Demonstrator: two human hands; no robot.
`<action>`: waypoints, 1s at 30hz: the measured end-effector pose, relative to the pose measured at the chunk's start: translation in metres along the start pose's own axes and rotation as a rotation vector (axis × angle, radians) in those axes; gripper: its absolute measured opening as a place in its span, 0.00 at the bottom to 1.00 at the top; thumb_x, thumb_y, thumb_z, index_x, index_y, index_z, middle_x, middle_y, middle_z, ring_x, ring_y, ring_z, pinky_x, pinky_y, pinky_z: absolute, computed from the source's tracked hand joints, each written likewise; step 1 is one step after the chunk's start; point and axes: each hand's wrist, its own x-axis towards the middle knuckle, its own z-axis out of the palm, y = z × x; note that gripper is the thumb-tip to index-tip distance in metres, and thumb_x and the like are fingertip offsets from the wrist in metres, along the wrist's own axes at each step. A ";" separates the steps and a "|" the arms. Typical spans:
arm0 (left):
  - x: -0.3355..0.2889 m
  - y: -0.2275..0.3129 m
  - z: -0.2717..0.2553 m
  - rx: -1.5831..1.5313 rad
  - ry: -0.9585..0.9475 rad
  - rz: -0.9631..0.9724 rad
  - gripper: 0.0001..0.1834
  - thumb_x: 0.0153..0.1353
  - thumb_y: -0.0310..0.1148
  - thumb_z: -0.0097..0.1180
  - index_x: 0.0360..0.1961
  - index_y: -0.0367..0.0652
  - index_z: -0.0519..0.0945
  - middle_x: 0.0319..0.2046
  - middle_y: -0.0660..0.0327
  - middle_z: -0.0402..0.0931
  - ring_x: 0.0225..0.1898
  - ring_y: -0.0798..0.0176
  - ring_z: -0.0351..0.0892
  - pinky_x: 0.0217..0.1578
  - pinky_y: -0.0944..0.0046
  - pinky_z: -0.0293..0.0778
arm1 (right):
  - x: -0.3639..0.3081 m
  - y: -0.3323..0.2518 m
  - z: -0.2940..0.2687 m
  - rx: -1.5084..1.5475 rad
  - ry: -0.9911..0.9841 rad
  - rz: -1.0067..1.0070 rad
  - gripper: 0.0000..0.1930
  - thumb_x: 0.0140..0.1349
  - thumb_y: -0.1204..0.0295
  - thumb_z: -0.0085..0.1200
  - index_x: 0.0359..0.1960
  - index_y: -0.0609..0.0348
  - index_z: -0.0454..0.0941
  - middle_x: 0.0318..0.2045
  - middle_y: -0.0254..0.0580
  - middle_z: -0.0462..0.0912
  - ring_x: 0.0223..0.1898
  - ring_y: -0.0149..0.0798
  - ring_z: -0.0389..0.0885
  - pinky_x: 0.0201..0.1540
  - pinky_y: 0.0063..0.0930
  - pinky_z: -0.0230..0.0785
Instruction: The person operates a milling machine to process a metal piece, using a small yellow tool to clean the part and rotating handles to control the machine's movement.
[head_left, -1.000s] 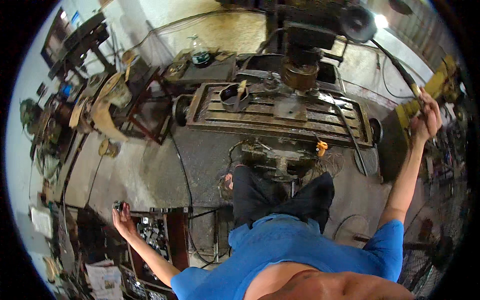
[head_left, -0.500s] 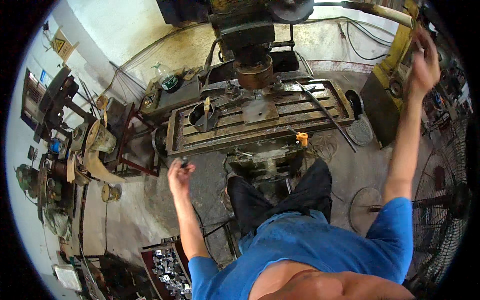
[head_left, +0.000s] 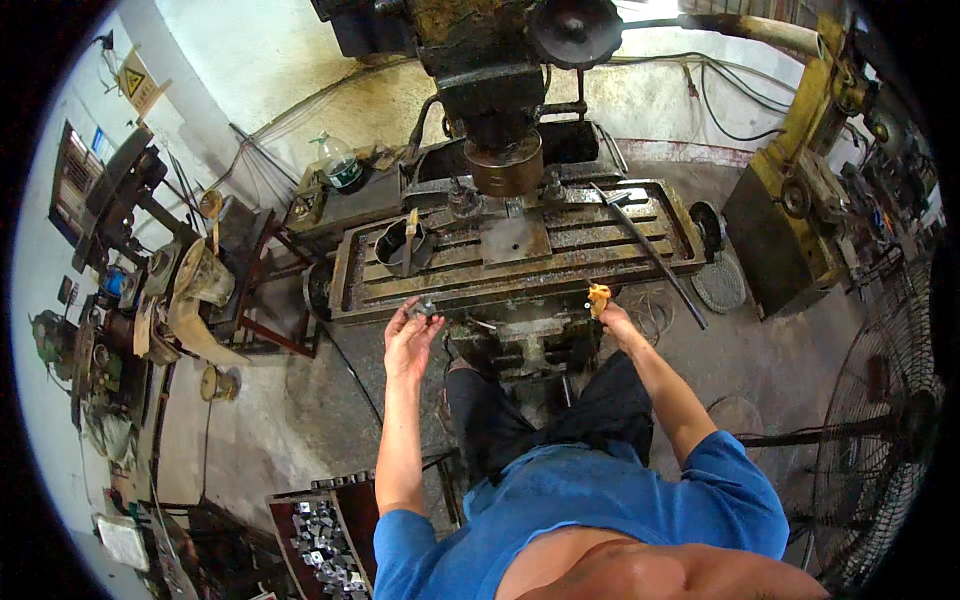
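Observation:
My left hand (head_left: 406, 342) is closed, its fingertips pinching a small dark metal block (head_left: 424, 308) just in front of the slotted milling machine table (head_left: 380, 313). At the table's front edge, right of the middle, my right hand (head_left: 618, 325) is wrapped round an orange air blow gun (head_left: 598, 297). Above the table stands the spindle head (head_left: 503, 165), over a flat metal plate (head_left: 515, 240). A dark pan (head_left: 423, 249) with a brush (head_left: 410, 235) in it rests on the table's left part.
A long metal bar (head_left: 655, 250) lies across the table's right end. By my left elbow stands a tray (head_left: 345, 520) of several small metal blocks. At the right are a fan (head_left: 870, 430) and a yellow-framed machine (head_left: 780, 190). A plastic bottle (head_left: 340, 165) stands behind left.
My right hand has come down from the raised lever at the upper right and taken hold of the blow gun. My left hand has moved right and slightly up with the metal block.

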 end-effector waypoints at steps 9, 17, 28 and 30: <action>0.008 -0.008 -0.003 0.045 -0.088 0.038 0.21 0.48 0.17 0.53 0.46 0.34 0.69 0.32 0.55 0.74 0.32 0.57 0.76 0.45 0.50 0.72 | -0.041 -0.071 -0.011 -0.097 -0.025 -0.459 0.12 0.37 0.76 0.51 0.29 0.60 0.72 0.15 0.31 0.70 0.15 0.27 0.69 0.18 0.24 0.64; 0.008 -0.019 0.005 0.675 0.049 0.163 0.19 0.46 0.19 0.60 0.42 0.32 0.73 0.29 0.62 0.75 0.30 0.69 0.75 0.33 0.68 0.74 | -0.096 -0.191 0.047 -1.409 0.025 -0.538 0.23 0.34 0.63 0.52 0.33 0.66 0.76 0.26 0.57 0.78 0.31 0.52 0.78 0.36 0.36 0.71; -0.002 -0.025 0.023 0.628 0.006 0.025 0.08 0.50 0.25 0.58 0.30 0.34 0.73 0.23 0.60 0.74 0.22 0.66 0.74 0.25 0.68 0.71 | -0.046 -0.212 0.100 -1.450 0.053 -0.438 0.16 0.42 0.65 0.46 0.27 0.63 0.79 0.29 0.55 0.79 0.33 0.49 0.80 0.37 0.38 0.72; 0.001 -0.026 0.024 0.599 0.036 -0.038 0.07 0.49 0.24 0.58 0.27 0.35 0.73 0.24 0.60 0.73 0.21 0.67 0.74 0.23 0.67 0.73 | -0.058 -0.228 0.099 -1.428 0.060 -0.465 0.16 0.42 0.65 0.45 0.27 0.63 0.79 0.29 0.56 0.79 0.33 0.50 0.80 0.37 0.37 0.72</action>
